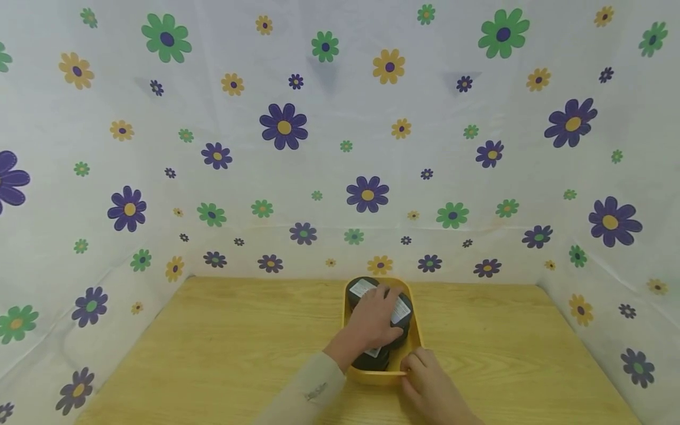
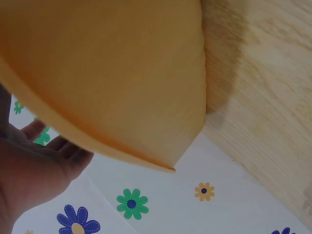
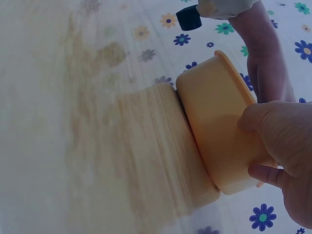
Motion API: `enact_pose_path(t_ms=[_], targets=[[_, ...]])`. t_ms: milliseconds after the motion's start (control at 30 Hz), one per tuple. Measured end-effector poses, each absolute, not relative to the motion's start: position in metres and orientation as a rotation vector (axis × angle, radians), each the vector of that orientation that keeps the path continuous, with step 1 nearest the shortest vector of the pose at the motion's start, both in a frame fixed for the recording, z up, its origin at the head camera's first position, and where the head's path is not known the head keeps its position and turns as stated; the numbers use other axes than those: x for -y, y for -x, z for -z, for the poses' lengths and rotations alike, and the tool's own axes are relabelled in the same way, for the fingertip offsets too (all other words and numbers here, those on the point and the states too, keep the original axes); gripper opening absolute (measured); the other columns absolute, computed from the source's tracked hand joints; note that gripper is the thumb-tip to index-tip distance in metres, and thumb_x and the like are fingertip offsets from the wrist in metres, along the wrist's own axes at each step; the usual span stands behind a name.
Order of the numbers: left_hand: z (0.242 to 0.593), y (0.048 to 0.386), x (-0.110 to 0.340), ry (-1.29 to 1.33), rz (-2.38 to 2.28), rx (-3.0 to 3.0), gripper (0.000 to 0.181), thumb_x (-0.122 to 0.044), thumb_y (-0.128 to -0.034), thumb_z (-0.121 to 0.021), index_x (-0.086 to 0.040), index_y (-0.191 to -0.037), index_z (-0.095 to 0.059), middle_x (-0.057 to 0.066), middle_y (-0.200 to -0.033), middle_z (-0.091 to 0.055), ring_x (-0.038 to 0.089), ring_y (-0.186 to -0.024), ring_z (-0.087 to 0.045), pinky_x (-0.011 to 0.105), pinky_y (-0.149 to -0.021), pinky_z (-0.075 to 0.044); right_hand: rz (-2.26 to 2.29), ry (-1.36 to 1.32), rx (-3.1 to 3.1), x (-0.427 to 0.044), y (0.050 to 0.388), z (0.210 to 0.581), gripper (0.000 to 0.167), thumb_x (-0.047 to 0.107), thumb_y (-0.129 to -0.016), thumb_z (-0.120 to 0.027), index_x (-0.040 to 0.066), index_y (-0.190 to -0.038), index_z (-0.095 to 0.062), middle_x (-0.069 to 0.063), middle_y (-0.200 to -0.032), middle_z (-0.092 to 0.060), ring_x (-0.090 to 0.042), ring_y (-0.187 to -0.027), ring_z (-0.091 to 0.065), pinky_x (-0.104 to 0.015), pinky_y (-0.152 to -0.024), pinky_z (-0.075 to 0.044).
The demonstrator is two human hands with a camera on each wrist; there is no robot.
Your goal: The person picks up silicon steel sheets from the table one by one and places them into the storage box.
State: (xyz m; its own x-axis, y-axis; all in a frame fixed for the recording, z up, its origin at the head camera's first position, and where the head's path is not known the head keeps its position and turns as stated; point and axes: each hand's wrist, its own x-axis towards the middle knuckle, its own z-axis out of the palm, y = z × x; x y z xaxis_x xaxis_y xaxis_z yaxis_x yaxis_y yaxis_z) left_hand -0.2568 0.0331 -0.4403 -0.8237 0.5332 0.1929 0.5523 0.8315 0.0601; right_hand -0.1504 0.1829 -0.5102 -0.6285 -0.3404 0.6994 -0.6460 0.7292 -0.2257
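A yellow plastic bin sits on the table and contains black round containers with white labels on top. My left hand reaches over the bin's left side and grips the right-hand container from above, fingers on its far part and thumb on its near side. In the left wrist view the bin's wall hides what the left hand holds. My right hand pinches the bin's near right corner at the rim. Its thumb and fingers also touch the bin's outer wall in the right wrist view.
The wooden table extends to both sides of the bin. A white cloth with printed flowers hangs behind and along the sides. The bin's far end is close to the back cloth. A small dark device is by the left sleeve.
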Motion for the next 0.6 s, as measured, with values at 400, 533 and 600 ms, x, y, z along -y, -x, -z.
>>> enact_pose_path(t_ms=[400,533,600], targets=[[0.45,0.26,-0.036,0.85,0.121,2.876,0.079,-0.049,-0.0835,-0.074,-0.018,-0.147,-0.038,0.009,-0.137,-0.05,0.031,-0.126,-0.042,0.049,-0.113,-0.031,-0.632,-0.754,2.27,-0.184,0.151,0.511,0.035,0.001,-0.069,-0.082,0.017,-0.088,-0.057,0.014,-0.092,-0.046,-0.003,-0.086,-0.044,-0.02,-0.074,-0.042],[0.452,0.262,-0.036,0.855,0.124,2.891,0.078,-0.049,-0.0838,-0.074,-0.018,-0.146,-0.039,0.01,-0.135,-0.051,0.031,-0.126,-0.042,0.049,-0.112,-0.031,-0.624,-0.753,2.277,-0.184,0.151,0.511,0.034,0.001,-0.07,-0.081,0.017,-0.088,-0.057,0.013,-0.092,-0.047,-0.004,-0.086,-0.045,-0.021,-0.074,-0.043],[0.453,0.263,-0.036,0.856,0.137,2.897,0.077,-0.049,-0.0839,-0.074,-0.018,-0.146,-0.04,0.01,-0.135,-0.051,0.031,-0.126,-0.043,0.05,-0.112,-0.031,-0.619,-0.75,2.283,-0.184,0.151,0.51,0.033,0.002,-0.07,-0.081,0.017,-0.088,-0.058,0.013,-0.092,-0.047,-0.004,-0.086,-0.045,-0.022,-0.074,-0.043]])
